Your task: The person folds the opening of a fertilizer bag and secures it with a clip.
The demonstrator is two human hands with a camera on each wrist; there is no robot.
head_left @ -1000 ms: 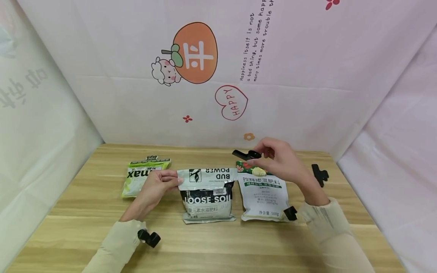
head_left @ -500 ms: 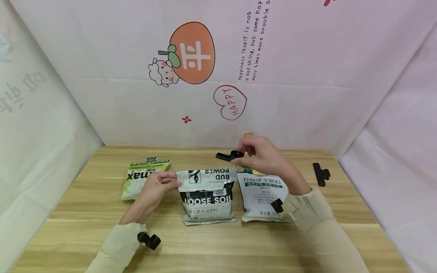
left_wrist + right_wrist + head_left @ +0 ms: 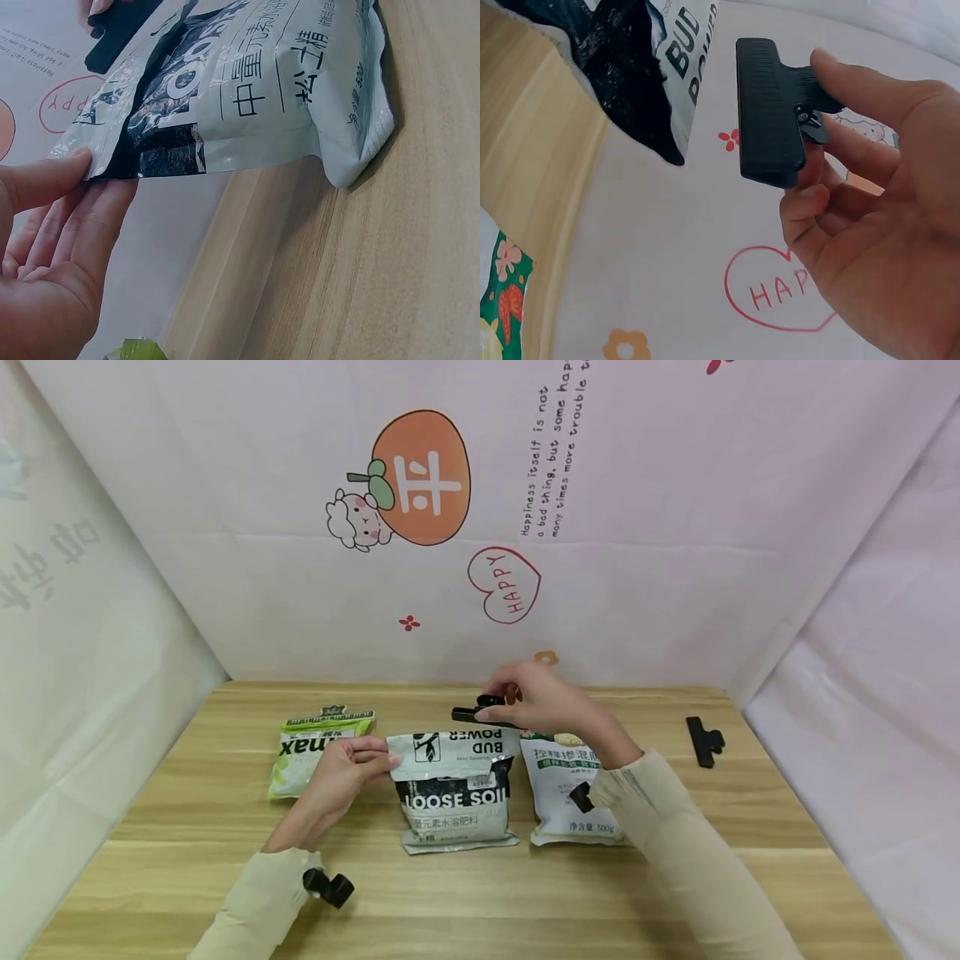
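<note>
Bag (image 3: 453, 818) rests mid-table (image 3: 420, 914), its top apparently folded down. The left hand (image 3: 345, 774) pinches the left end of that top, I judge to keep it flat. The right hand (image 3: 534, 697) grasps the clip (image 3: 767, 116) by its handles, presumably so its bar can face the bag. Clip is just beyond the bag's top, toward the table's far edge, not touching. Spare clip (image 3: 702, 743): near the far right corner.

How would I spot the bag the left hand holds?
On the wooden table, look between the green bag and the white bag. There sits the LOOSE SOIL bag, its folded top pinched at one end by the left hand. Of the three, only its front shows a black panel.
</note>
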